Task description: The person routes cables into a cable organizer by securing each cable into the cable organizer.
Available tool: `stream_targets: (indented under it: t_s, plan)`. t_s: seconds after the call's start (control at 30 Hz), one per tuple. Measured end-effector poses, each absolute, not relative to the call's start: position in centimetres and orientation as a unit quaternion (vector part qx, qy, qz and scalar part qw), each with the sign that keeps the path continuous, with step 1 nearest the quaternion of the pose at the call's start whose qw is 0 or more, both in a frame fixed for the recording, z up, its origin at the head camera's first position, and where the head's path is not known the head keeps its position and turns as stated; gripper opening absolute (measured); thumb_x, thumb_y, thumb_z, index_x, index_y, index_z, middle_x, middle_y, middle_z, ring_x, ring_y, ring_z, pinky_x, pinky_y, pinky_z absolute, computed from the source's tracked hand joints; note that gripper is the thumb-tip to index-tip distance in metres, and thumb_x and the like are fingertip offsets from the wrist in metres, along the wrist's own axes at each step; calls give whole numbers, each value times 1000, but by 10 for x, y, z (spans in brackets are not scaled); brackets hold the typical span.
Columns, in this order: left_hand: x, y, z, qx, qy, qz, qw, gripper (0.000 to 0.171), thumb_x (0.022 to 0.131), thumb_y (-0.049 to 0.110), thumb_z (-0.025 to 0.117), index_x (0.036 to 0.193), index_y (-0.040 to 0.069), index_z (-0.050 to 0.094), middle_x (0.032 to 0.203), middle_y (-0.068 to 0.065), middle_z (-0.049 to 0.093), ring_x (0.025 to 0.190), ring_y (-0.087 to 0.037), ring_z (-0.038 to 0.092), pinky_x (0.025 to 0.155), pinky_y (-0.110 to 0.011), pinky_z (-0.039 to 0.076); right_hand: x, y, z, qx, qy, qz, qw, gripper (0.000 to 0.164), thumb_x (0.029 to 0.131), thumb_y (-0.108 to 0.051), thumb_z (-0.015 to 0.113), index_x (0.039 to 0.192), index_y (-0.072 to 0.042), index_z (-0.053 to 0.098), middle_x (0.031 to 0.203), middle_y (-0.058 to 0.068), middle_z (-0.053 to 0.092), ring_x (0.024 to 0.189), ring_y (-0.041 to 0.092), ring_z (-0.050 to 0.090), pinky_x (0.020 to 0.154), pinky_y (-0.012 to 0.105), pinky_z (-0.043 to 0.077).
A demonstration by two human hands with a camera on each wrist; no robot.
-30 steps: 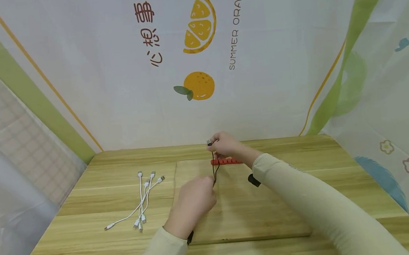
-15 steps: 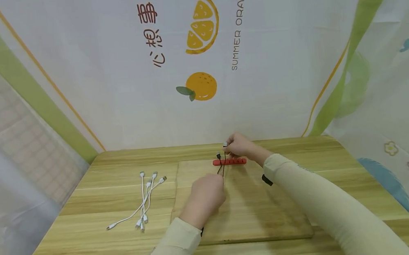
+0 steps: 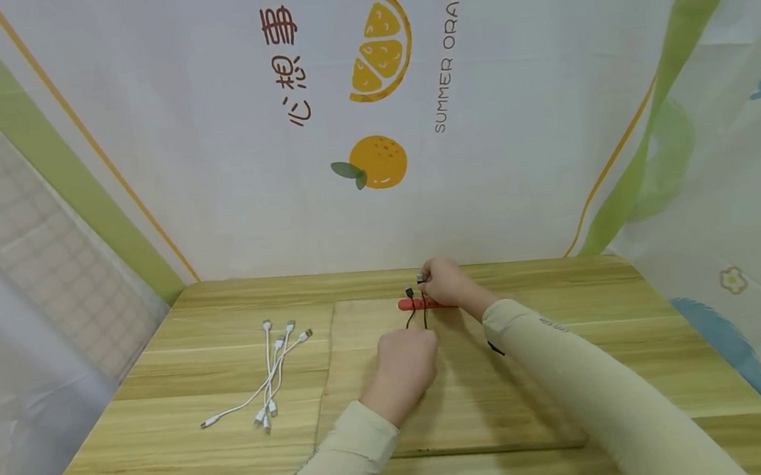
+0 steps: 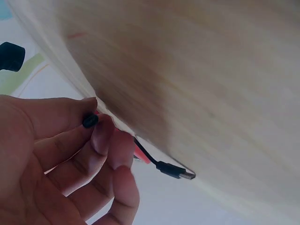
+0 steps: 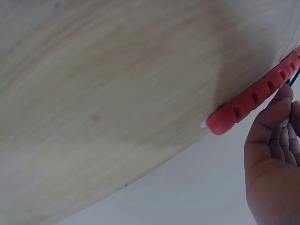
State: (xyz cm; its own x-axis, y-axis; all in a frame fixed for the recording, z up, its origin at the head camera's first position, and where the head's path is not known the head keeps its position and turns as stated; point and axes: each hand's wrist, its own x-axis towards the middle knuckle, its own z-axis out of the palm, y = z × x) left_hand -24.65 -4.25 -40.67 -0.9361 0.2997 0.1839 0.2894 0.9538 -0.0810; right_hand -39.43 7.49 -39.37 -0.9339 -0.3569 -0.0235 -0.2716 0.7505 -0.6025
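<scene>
A red cable clip (image 3: 404, 305) with a row of slots lies along the far edge of the wooden board (image 3: 361, 320). Near its left end a black USB plug (image 3: 409, 293) stands up, its cord running down across the clip. My right hand (image 3: 450, 284) pinches a second black cable by its metal-tipped plug (image 3: 420, 278), just behind the clip. Both cords lead down to my left hand (image 3: 406, 365). In the left wrist view, thumb and fingertips pinch a small black cable end (image 4: 90, 120). Several empty slots show on the red clip (image 5: 255, 97) in the right wrist view.
Several white USB cables (image 3: 272, 378) lie crossed on the table (image 3: 160, 373), left of the board. A white printed curtain (image 3: 247, 204) hangs behind the table's far edge, with more cloth at both sides.
My right hand has brought its plug rightward and then down close to the clip. My left hand has shifted right and forward. The other black plug now stands at the clip's left end.
</scene>
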Motion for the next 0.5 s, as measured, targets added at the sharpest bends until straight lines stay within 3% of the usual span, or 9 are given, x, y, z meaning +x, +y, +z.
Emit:
stream_targets:
  t_s: [0.23,0.5]
  plan:
    - [-247,-42,-404,-145,-984,48,89,15,99,19,70,89,22,81,84,0,73,75,-23,73,61,-42,57,-397,77,-397,-157,937,-304,66,13,105,-10,66,107,2,68,96,15,71,79,18,62,68,28,48]
    - [-248,-44,-404,-140,-986,50,80,15,99,19,70,87,23,80,83,1,75,74,-22,73,60,-43,57,-397,72,-401,-172,940,-290,50,14,104,-11,67,109,2,69,99,15,71,86,20,62,76,31,51]
